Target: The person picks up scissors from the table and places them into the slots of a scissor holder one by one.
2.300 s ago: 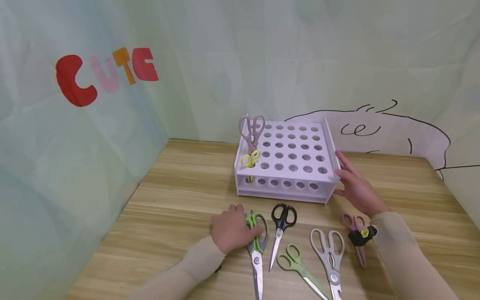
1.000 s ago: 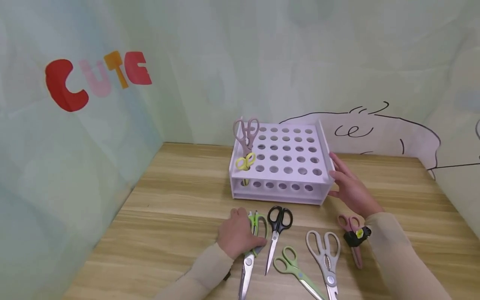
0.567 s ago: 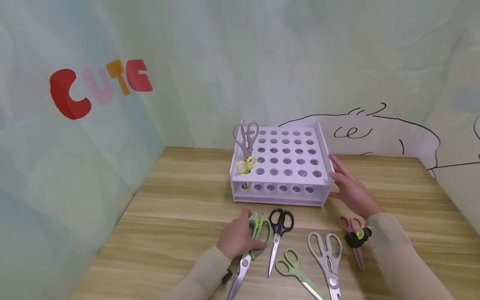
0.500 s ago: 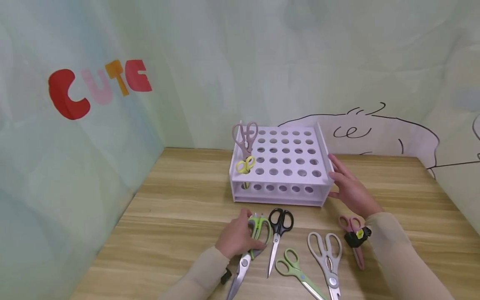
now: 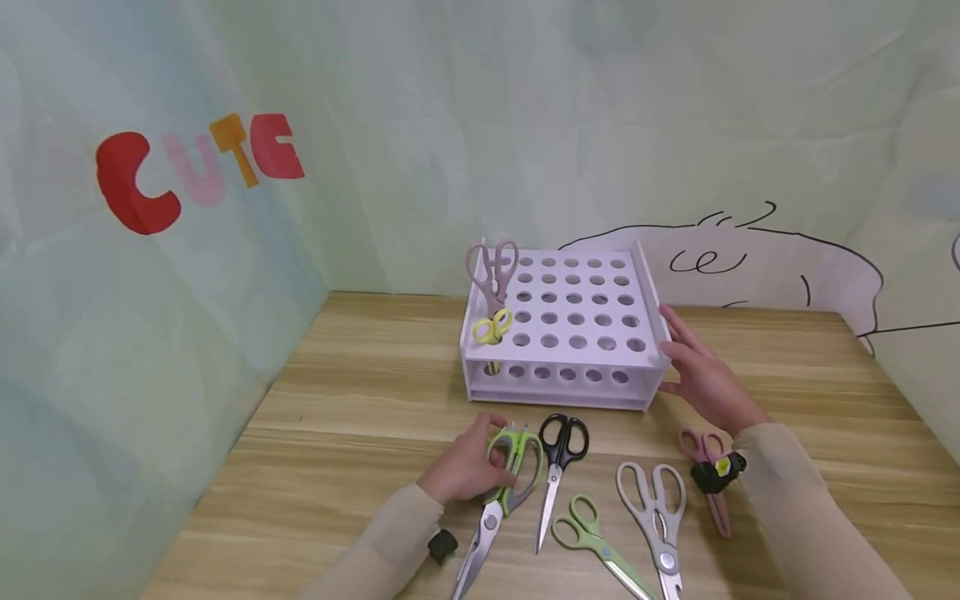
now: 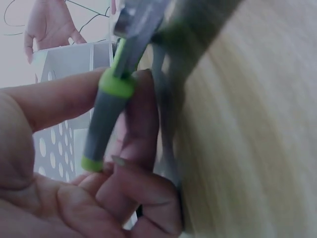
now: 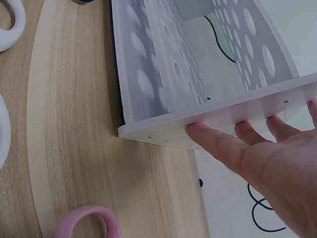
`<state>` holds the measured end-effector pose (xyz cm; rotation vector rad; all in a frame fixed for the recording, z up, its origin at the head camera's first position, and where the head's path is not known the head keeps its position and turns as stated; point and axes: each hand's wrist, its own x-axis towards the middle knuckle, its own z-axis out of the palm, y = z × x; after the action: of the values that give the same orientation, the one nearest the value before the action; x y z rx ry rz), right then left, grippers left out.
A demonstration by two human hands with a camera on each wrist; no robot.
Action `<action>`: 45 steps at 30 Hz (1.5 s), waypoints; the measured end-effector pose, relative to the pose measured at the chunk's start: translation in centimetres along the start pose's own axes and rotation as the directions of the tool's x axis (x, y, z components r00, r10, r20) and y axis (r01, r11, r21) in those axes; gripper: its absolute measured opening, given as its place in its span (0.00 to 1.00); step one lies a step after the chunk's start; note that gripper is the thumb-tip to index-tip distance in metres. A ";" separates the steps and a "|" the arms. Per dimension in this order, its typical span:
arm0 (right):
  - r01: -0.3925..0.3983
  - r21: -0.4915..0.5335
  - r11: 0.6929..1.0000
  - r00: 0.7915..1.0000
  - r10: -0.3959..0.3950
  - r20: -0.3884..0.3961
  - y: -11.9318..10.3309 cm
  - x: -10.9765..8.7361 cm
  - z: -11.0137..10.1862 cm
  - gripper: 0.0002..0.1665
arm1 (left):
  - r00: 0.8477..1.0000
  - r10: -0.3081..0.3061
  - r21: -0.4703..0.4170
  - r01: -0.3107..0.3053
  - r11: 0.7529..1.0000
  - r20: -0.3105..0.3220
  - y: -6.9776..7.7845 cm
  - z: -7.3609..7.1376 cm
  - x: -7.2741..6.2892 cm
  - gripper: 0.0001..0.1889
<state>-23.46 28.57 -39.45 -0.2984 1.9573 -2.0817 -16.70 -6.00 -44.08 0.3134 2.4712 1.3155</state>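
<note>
Scissors (image 5: 491, 522) with green-and-grey handles (image 6: 105, 124)

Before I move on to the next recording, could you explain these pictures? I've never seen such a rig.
There is no machine here: a person works bare-handed. The wide picture is filmed from the head, looking forward and down; the two close ones are filmed from the left and right wrists. The left hand holds metal-bladed scissors with green-and-grey handles. The right hand rests against the side of a white, box-shaped rack with round holes, where dusty-purple scissors and small yellow-handled scissors stand. On the wood-grain table also lie black-handled scissors, light-green scissors, light-grey scissors and pink scissors.
</note>
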 end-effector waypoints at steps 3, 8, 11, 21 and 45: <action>-0.001 -0.003 1.000 1.000 0.001 0.000 -0.1 -0.1 0.0 0.39 | 1.000 0.021 -0.029 -0.021 0.999 -0.001 -0.2 -0.1 0.2 0.43; -0.007 -0.006 1.000 1.000 0.007 0.000 -0.1 -0.1 0.1 0.39 | 0.999 0.040 -0.066 -0.041 0.997 -0.022 -0.4 -0.2 0.4 0.41; -0.009 -0.004 1.000 1.000 0.009 -0.002 0.0 -0.1 0.0 0.39 | 0.998 0.040 -0.107 -0.044 0.993 -0.037 -0.4 -0.4 0.5 0.40; -0.003 0.010 1.000 1.000 0.003 -0.004 0.0 -0.1 -0.1 0.39 | 0.996 0.029 -0.158 -0.042 0.987 -0.085 0.5 -0.9 0.6 0.41; -0.010 -0.008 1.000 1.000 0.010 -0.009 -0.2 -0.1 0.3 0.39 | 0.991 0.029 -0.241 -0.059 0.969 -0.128 2.4 -2.5 -0.1 0.27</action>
<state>-23.30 28.37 -39.21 -0.2809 1.9688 -2.0736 -17.46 -6.61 -40.72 0.2338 2.3752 1.6845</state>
